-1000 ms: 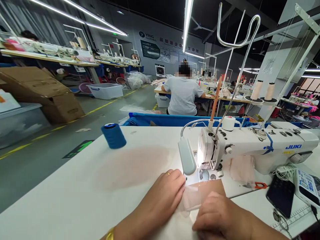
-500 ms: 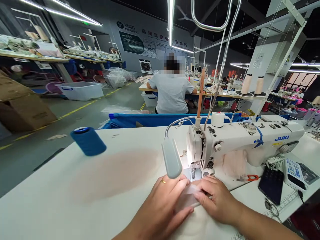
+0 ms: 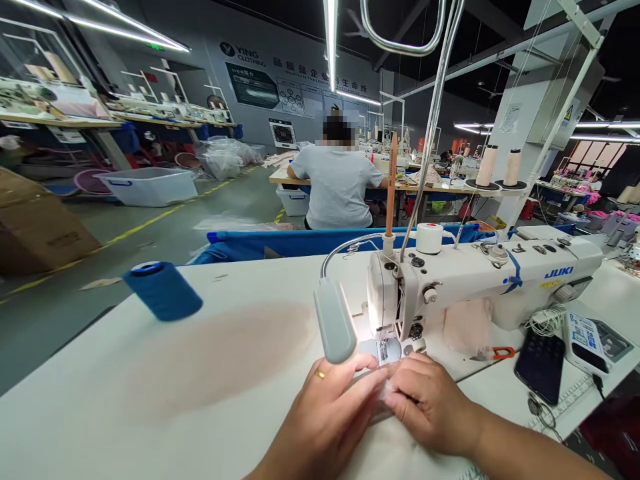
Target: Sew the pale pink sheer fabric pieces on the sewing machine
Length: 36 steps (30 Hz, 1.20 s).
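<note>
Just in front of the presser foot of a white sewing machine [image 3: 480, 273], both hands meet over a piece of pale, thin fabric [image 3: 383, 413]. My left hand [image 3: 340, 400], with a ring on one finger, is closed on the fabric's left part, thumb hidden under the palm. My right hand [image 3: 430, 400] pinches the fabric at its right edge, fingers curled. Much of the fabric lies under the hands, and its lower part blends into the white tabletop. A grey lamp head [image 3: 335, 321] hangs over the left fingers and lights the needle area.
A blue thread cone [image 3: 164, 292] lies on the table at the left. On the right are orange-handled snips [image 3: 500, 353], a phone [image 3: 541, 365], a white box [image 3: 585, 343] and folded pale fabric [image 3: 467, 325]. A person in a grey shirt [image 3: 337, 187] sits ahead.
My left hand has closed further over the fabric, its thumb tucking out of sight, and its fingers have come nearer the right hand. The view has shifted slightly to the right.
</note>
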Tool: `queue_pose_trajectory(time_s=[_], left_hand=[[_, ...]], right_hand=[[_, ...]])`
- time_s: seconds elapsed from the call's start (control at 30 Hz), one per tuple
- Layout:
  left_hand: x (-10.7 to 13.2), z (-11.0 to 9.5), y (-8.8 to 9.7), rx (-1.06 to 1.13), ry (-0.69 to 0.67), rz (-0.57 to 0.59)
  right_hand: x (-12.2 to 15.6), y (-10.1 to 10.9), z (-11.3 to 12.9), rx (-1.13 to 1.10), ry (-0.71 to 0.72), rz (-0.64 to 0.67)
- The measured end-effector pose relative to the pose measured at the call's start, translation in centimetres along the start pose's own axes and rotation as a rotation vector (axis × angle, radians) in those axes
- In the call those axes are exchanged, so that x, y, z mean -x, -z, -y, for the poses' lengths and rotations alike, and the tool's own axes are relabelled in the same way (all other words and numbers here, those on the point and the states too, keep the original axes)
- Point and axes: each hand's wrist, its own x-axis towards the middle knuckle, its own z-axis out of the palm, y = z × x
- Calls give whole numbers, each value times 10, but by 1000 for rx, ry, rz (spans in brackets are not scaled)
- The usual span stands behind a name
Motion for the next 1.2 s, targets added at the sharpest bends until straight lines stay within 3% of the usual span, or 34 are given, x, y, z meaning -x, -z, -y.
queue_pose_trajectory(time_s=[0.5, 1.2], left_hand=[[1, 4, -10, 30, 1, -47], [-6, -3, 6, 27, -23, 16]], right_hand=[[2, -1, -1, 4, -18, 48], [1, -1, 1, 17, 28, -6]])
